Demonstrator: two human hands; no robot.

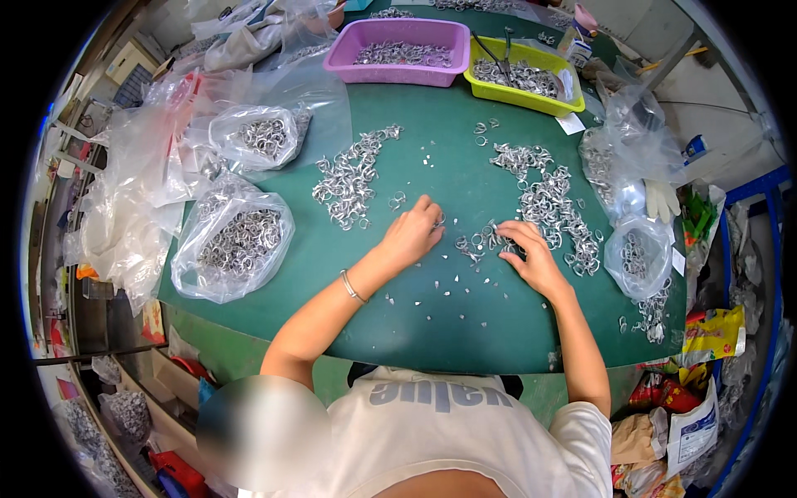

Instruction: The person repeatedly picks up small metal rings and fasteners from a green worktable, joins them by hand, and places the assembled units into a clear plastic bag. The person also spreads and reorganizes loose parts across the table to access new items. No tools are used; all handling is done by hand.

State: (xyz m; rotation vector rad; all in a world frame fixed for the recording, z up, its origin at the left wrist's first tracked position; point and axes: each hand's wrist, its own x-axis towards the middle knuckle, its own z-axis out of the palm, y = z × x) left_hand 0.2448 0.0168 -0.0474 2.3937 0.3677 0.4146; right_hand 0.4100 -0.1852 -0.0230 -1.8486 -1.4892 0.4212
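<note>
My left hand [412,234] is closed near the middle of the green table, its fingers curled in. A silver metal ring [440,220] shows at its fingertips. To its right, my right hand [535,259] has its fingers stretched out and the thumb apart from them. Those fingertips touch the edge of a small cluster of rings [476,242]. Beyond the right hand lies a larger heap of rings [551,201]. Another heap of rings [345,181] spreads out past my left hand, with a few loose rings [398,200] beside it.
Small metal scraps [447,293] dot the green table [382,332]. Clear bags of rings [241,242] stand at the left, and another bag [636,259] at the right. A purple tub [397,73] and a yellow-green tub [525,100] with pliers [491,55] sit at the back.
</note>
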